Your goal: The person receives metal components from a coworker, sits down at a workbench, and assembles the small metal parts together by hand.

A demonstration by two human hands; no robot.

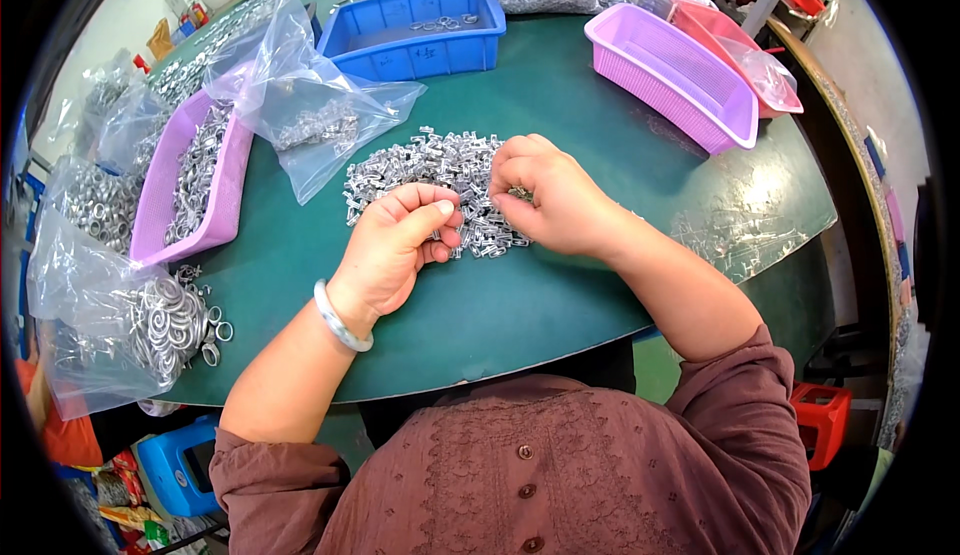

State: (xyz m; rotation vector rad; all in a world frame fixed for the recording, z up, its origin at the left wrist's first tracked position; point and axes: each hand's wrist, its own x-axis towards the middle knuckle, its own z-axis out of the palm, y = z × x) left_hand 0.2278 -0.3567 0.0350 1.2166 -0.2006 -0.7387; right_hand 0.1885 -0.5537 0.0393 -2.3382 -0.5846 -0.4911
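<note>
A heap of small silvery metal pieces [420, 160], each with an opening in it, lies on the green tabletop in front of me. My left hand [400, 240] is at the near left side of the heap, thumb pressed against curled fingers; whatever it holds is hidden. A pale bangle [342, 321] circles that wrist. Over the heap's right side, my right hand [555, 198] is closed in a pinch, its fingertips turned toward the pieces. What sits between those fingertips is too small to make out. The two hands are apart from each other.
On the left are a purple basket [236, 210] of metal parts, a clear bag [300, 75] and a pile of metal rings [172, 325]. A blue bin [420, 60] stands behind the heap. Another purple basket [690, 95] and a red basket [787, 105] are at the far right.
</note>
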